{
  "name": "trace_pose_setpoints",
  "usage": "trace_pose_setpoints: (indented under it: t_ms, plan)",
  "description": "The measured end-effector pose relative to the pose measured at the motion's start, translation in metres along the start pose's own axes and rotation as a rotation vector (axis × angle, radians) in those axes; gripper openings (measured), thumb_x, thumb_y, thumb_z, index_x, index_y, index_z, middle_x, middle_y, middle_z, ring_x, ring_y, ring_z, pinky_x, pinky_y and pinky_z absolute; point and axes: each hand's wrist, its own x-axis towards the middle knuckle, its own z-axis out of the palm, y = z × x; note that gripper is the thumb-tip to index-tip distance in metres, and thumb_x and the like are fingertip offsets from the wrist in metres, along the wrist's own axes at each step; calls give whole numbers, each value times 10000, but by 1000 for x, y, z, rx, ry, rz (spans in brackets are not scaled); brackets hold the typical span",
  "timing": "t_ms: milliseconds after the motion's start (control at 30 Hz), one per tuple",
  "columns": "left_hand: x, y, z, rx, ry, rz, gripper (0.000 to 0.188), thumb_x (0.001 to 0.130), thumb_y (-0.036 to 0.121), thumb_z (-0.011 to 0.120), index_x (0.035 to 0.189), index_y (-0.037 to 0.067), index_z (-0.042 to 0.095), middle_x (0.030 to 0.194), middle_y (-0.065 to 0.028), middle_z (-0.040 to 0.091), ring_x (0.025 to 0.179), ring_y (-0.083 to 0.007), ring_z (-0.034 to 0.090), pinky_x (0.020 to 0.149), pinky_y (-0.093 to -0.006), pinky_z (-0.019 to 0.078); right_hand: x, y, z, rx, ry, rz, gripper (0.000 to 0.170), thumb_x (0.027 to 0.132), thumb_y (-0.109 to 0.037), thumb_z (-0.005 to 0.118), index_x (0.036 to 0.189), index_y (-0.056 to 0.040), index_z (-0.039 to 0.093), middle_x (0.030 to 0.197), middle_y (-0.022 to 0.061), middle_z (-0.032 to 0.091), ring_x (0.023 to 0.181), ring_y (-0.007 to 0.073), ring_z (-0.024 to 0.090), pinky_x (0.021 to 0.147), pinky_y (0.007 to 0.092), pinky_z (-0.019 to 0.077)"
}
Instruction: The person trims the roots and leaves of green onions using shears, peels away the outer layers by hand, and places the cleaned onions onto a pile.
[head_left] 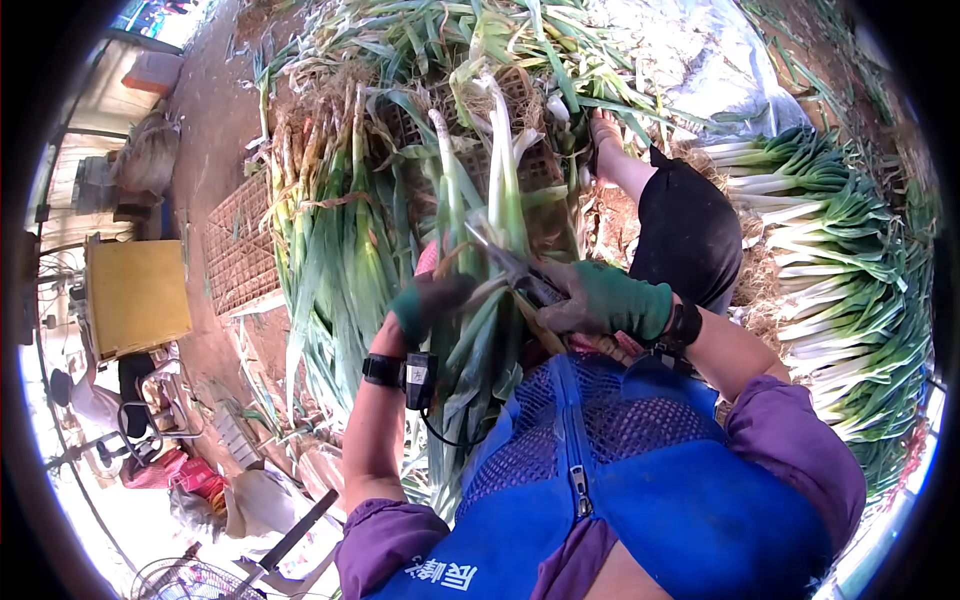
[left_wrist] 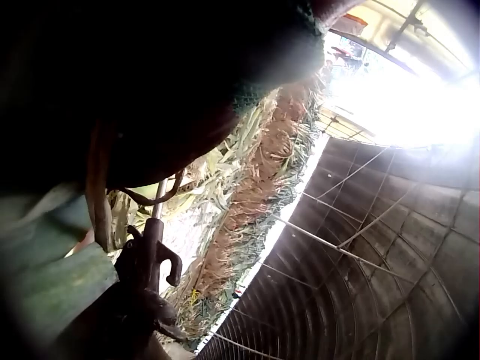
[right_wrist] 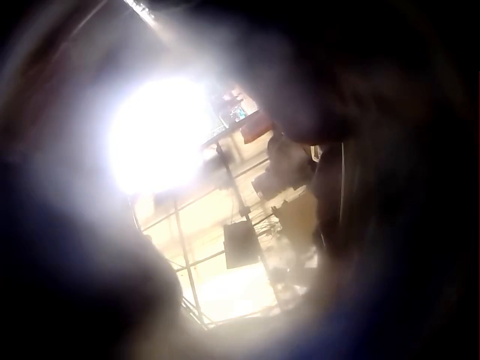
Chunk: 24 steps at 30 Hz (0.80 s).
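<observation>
In the head view, a bundle of leeks [head_left: 508, 200] lies before the person, white stems pointing away and green leaves toward the lap. My right hand [head_left: 610, 300], in a green and dark glove, grips a dark-handled tool [head_left: 535, 283] with a narrow metal tip. In the left wrist view, that tool [left_wrist: 154, 259] shows a thin metal shaft and a small hook on its side. My left hand [head_left: 432, 303], in a similar glove, is blurred over the leaves beside the bundle. A brown strip [left_wrist: 97, 180] comes out from under its fingers. Darkness and glare hide the hand in the right wrist view.
A bundle of tied, yellowing leeks [head_left: 330, 200] lies to the left by a brown plastic crate [head_left: 240, 250]. Rows of cleaned leeks [head_left: 820, 270] line the right side. A yellow panel [head_left: 138, 297] and a fan [head_left: 190, 578] stand at the left.
</observation>
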Motion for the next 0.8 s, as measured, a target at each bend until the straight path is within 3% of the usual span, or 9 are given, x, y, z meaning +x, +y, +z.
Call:
trace_pose_setpoints:
  t_ms: [133,267,367,500,567,600,667,767,800]
  plan:
    - [5,4,0,29,-25,8,216,868,85,604,1044,-9,687,1002,-119,705,911,-237,680,853,-316,519,13,-7,-7,2,25,10,497,788,-393,650,1099,-11,592,868,189,657,759,297,649,724,403,505]
    - [-3,-18,14,-494,81,-310,270,901,119,620,1105,-49,680,1044,-92,707,918,-146,662,850,-278,517,78,10,-16,39,43,0,426,785,-379,631,921,25,630,770,173,677,643,261,662,651,382,533]
    - [1,-7,12,-603,117,-326,299,912,138,628,1130,-62,672,1054,-87,705,927,-126,654,858,-275,516,128,3,-35,48,89,37,347,825,-336,610,829,8,647,694,128,666,536,212,629,577,341,532]
    - [3,-9,14,-284,167,-27,192,895,69,615,1058,-15,670,989,-78,676,898,-150,648,831,-289,521,177,-5,-58,136,29,156,390,773,-369,671,842,13,630,653,96,604,484,205,570,459,351,496]
    - [5,-2,12,86,284,257,123,832,-25,634,941,29,658,811,-74,621,767,-215,638,749,-319,529,185,-8,-62,174,54,159,417,761,-370,682,881,27,635,673,108,615,466,216,567,422,358,496]
    - [2,-3,12,40,259,198,118,896,74,609,1002,36,644,822,-98,620,742,-244,625,737,-322,525,178,-11,-63,-19,102,78,430,762,-372,681,932,21,644,700,125,631,515,220,595,489,351,511]
    - [-2,-40,34,-57,264,-229,157,929,134,581,1046,40,628,814,-102,609,715,-242,605,704,-322,512,165,7,-46,82,60,78,410,768,-367,665,928,10,645,704,123,639,552,214,612,535,347,513]
    - [23,13,3,-142,502,-101,295,992,233,478,1208,47,555,915,-122,592,802,-245,580,747,-348,478,129,14,-28,12,56,19,402,789,-387,638,895,1,626,720,129,648,630,227,624,612,356,516]
    - [19,9,3,-289,380,-435,343,1012,214,451,1306,46,507,1054,-126,600,926,-244,586,837,-344,475,121,9,-28,-45,65,-14,405,798,-398,629,880,-1,616,728,132,650,660,234,625,639,362,517]
